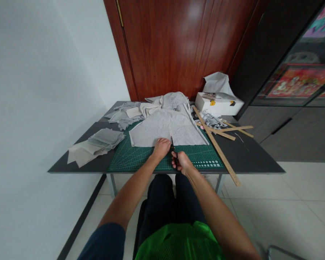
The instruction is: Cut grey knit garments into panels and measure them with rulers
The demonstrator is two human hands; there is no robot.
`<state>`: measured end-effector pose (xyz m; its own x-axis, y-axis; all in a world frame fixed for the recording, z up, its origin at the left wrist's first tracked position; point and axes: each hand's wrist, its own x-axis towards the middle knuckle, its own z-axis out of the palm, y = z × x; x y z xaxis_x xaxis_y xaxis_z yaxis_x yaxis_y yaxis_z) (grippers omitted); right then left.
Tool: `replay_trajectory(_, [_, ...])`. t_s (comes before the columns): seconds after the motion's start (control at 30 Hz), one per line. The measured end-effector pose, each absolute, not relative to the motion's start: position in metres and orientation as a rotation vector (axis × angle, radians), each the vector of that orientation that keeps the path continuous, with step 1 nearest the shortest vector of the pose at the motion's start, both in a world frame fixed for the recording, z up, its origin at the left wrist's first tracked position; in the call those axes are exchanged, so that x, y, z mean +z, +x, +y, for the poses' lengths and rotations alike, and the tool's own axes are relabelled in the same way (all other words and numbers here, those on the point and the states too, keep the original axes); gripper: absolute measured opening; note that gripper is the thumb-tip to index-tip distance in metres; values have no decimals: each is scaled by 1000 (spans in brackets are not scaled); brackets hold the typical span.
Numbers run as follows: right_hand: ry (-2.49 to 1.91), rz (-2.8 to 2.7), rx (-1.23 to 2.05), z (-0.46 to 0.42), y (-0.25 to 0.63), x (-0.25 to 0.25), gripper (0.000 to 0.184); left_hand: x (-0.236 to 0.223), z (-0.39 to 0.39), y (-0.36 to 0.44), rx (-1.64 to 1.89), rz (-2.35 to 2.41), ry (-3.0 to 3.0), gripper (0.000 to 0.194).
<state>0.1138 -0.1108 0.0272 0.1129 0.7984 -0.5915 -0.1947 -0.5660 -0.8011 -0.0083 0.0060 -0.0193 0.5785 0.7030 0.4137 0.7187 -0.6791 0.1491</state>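
A light grey piece of fabric (162, 126) lies spread over the green cutting mat (135, 159), its far part bunched up. My right hand (181, 161) is closed round the handles of a pair of black scissors (172, 147). The blades point away from me and lie at the near edge of the fabric, about its middle. Just left of the blades, my left hand (161, 147) rests on that same edge with its fingers together, seemingly pinching the cloth; the fingertips are partly hidden.
Folded grey cloth pieces (107, 139) lie on the dark table (249, 155) at left, beside a crumpled grey pile (124, 115). A long wooden ruler (219, 151) crosses the mat's right side and overhangs the front edge. Shorter rulers (237, 128), scraps (212, 120) and a white box (215, 104) stand right.
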Motion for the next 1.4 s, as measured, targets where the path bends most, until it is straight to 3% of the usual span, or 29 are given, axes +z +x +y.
replay_trajectory(1.4, [-1567,-637,1563,-69,117,24,28,-23,6,-11,-962,-1371,-2814,25])
